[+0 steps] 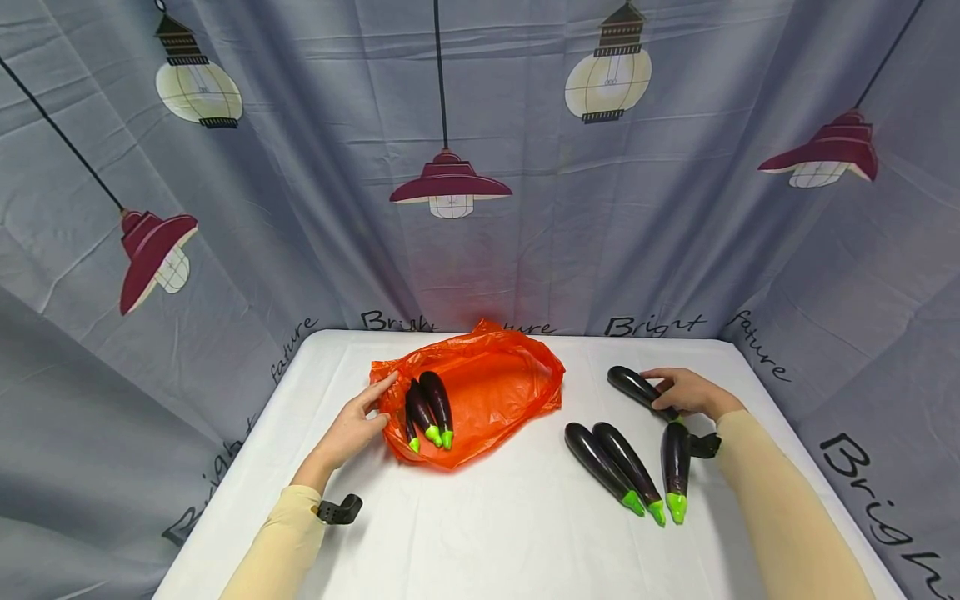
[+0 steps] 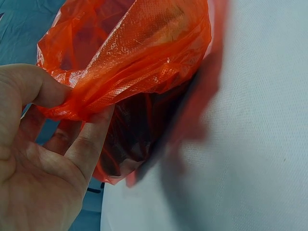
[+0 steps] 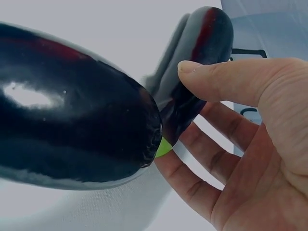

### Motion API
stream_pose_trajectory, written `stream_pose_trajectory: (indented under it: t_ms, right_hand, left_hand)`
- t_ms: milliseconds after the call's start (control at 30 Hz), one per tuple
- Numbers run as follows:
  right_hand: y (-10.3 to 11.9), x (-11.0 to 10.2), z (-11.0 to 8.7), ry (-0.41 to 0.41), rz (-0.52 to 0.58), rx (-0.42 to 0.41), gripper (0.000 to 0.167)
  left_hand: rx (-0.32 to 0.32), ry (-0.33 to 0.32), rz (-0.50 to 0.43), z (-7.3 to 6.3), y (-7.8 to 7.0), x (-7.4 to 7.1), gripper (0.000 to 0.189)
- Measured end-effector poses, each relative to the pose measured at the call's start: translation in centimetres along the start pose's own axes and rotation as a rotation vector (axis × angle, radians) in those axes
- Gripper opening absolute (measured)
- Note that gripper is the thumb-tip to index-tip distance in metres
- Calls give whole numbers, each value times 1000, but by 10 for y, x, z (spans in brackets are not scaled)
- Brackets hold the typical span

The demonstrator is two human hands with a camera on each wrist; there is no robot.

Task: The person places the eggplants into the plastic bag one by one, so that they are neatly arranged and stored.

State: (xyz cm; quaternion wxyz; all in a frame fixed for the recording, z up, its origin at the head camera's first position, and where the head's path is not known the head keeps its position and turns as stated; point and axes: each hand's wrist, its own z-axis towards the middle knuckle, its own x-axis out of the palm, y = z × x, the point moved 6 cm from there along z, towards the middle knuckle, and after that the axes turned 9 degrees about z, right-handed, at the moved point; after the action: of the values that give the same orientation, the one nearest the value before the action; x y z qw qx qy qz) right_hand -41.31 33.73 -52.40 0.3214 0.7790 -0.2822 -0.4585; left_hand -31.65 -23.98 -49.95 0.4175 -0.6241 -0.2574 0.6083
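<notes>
An orange-red plastic bag (image 1: 502, 392) lies with its mouth spread wide, and several small eggplants (image 1: 435, 400) rest inside its left part. My left hand (image 1: 358, 429) pinches the bag's left rim; in the left wrist view the thumb presses the film (image 2: 139, 62) against the fingers. On the right, my right hand (image 1: 686, 393) grips a dark glossy eggplant (image 1: 633, 386), thumb on one side and fingers on the other. The right wrist view shows that eggplant (image 3: 204, 43) slanting under the thumb, its green cap partly hidden behind a nearer eggplant (image 3: 72, 110).
Two eggplants lie side by side, the left one (image 1: 600, 467) and its neighbour (image 1: 630, 471). Another eggplant (image 1: 677, 471) lies just below my right hand, by the black wrist camera (image 1: 705, 446). The white table (image 1: 465, 533) ends at a grey patterned curtain (image 1: 495, 267).
</notes>
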Motion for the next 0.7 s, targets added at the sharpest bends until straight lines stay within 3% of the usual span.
stream_pose_trajectory:
  t_ms: [700]
  right_hand:
    - [5,3,-5,42,7,-68,71]
  left_hand:
    - [21,2,20,1,1,4,76]
